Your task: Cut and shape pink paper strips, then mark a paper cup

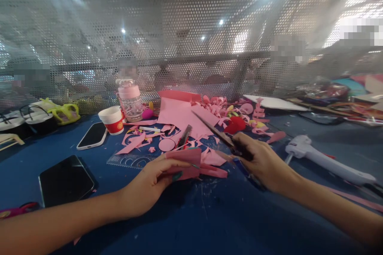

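My left hand pinches a folded piece of pink paper between thumb and fingers, low over the blue table. To its right, my right hand grips a pair of scissors. One long dark blade points up and to the left; the other is partly hidden and blurred near the paper. A narrow pink paper strip lies beside the held piece. Behind both hands are a large pink sheet and a heap of pink paper scraps.
A glue gun lies at the right. At the left are a dark tablet or phone, a white-edged phone, paper cups and a pink-lidded bottle. A clear stencil ruler lies near my left hand. A perforated metal screen stands behind.
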### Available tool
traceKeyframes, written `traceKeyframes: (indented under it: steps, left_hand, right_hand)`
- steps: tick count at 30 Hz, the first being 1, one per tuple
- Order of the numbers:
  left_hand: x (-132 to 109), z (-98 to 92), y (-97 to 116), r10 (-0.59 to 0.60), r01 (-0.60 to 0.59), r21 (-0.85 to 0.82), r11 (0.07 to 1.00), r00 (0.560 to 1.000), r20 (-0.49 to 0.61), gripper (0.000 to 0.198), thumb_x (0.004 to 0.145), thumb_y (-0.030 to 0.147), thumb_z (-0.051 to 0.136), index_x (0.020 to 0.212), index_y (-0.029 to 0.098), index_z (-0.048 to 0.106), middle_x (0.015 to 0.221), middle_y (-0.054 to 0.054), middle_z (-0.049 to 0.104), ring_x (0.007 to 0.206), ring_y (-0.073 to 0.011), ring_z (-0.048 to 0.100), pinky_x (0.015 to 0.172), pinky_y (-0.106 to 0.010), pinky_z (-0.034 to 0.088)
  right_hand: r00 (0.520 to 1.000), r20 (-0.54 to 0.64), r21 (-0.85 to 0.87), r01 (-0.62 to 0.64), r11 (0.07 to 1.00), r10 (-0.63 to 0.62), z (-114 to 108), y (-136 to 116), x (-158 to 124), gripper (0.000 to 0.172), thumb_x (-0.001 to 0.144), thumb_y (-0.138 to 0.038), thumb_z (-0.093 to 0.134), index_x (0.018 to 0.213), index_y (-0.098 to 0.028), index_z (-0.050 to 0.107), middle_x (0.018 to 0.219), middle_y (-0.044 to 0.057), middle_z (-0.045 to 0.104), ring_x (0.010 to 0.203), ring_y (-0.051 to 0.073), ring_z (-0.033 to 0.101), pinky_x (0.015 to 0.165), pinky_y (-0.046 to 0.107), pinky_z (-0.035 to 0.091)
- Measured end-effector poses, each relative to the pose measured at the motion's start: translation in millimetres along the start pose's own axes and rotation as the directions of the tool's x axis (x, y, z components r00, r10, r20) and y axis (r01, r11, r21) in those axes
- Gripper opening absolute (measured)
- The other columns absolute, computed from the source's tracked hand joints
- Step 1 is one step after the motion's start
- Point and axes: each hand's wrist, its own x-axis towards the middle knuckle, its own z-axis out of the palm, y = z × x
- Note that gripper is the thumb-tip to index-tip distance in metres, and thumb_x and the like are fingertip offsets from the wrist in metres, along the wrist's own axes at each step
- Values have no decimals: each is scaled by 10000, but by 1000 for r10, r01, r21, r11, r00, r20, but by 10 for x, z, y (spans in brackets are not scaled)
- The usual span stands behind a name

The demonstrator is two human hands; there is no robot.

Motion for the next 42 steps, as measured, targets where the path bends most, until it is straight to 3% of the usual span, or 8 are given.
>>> traceKeyframes:
  steps: [9, 13, 20, 24, 30, 35, 39, 42]
  left_hand:
    - [14, 21, 27, 17, -25, 84, 996, 995, 100, 429, 803, -21, 399, 1064, 226, 633, 1085, -11, 653, 1012, -145, 577, 903, -288, 430]
    - [14, 19, 19, 3, -8, 58, 998, 997, 83, 472, 791, -30, 411, 1107, 260, 607, 1118, 4, 639, 1033, -144, 568, 916, -297, 428]
    - [-19, 17, -3, -74, 92, -375, 922, 995, 64, 455, 742, 100, 624, 1125, 340, 572, 1242, 36, 555, 1133, -165, 514, 970, -317, 401]
    - [-10, 13, 2, -123, 125, -389, 913, 992, 30, 393, 717, 136, 670, 1074, 294, 619, 1204, 12, 587, 1137, -183, 510, 990, -321, 382]
    - [6, 32, 23, -176, 204, -517, 832, 979, 103, 389, 702, 118, 683, 1064, 247, 620, 1166, -13, 611, 1048, -183, 574, 908, -304, 454]
    - [-4, 45, 50, -145, 183, -496, 849, 983, 115, 352, 713, 136, 678, 1040, 251, 617, 1119, -13, 619, 1003, -173, 587, 879, -305, 468]
    - [-34, 40, 29, -110, 133, -335, 933, 990, 86, 301, 702, 198, 695, 988, 270, 635, 1050, 0, 623, 940, -167, 600, 836, -303, 484]
    - [-43, 22, 40, -80, 110, -285, 952, 990, 114, 323, 716, 219, 683, 1029, 269, 618, 1076, -10, 618, 965, -174, 591, 855, -311, 473]
  right_hand:
    - [999, -23, -54, 42, 998, -43, 35, 7, -28, 322, 783, -468, 467, 644, -223, 311, 549, -26, 442, 475, 117, 373, 466, 241, 286]
    - [999, 15, -78, -43, 996, 45, 34, 66, -19, 259, 810, -402, 428, 670, -222, 306, 569, -11, 466, 502, 134, 388, 487, 252, 289]
    - [991, 33, 31, -134, 991, 133, 35, 98, 0, 245, 784, -435, 391, 718, -199, 389, 615, 28, 531, 545, 177, 447, 510, 270, 302]
    - [994, 25, 24, -108, 994, 107, 22, 60, 16, 291, 755, -456, 444, 638, -215, 329, 547, -18, 436, 506, 141, 359, 478, 253, 252]
    - [966, 250, 205, 14, 979, -66, -60, 14, 33, 284, 802, -411, 450, 647, -203, 335, 589, -45, 362, 517, 106, 317, 476, 231, 259]
    - [937, 292, 66, 178, 982, -189, -82, 85, 42, 285, 768, -444, 526, 724, -185, 416, 702, 4, 480, 579, 130, 391, 531, 248, 289]
    - [900, 401, 98, 143, 985, -171, -109, 108, 82, 290, 788, -453, 500, 710, -176, 465, 692, 6, 500, 599, 133, 414, 544, 253, 310]
    - [814, 560, 237, 22, 971, -155, -159, 98, 110, 290, 823, -438, 447, 703, -176, 479, 630, -11, 480, 564, 122, 418, 512, 242, 314]
